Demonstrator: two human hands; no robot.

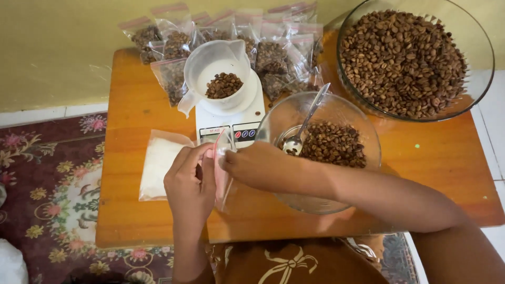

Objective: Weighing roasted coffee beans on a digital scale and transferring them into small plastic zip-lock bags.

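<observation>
In front of the kitchen scale [230, 123], my hands [221, 173] pinch an empty zip bag [221, 181]; filled bags [231, 47] lie behind it.

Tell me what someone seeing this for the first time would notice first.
Probably the big clear glass bowl heaped with brown coffee beans at the table's far right corner, with a row of small filled zip bags to its left along the wall. At centre, a white plastic cup of beans sits on a white digital kitchen scale. Nearest the camera, the left hand and right hand pinch an empty clear zip bag with a pink seal.
</observation>
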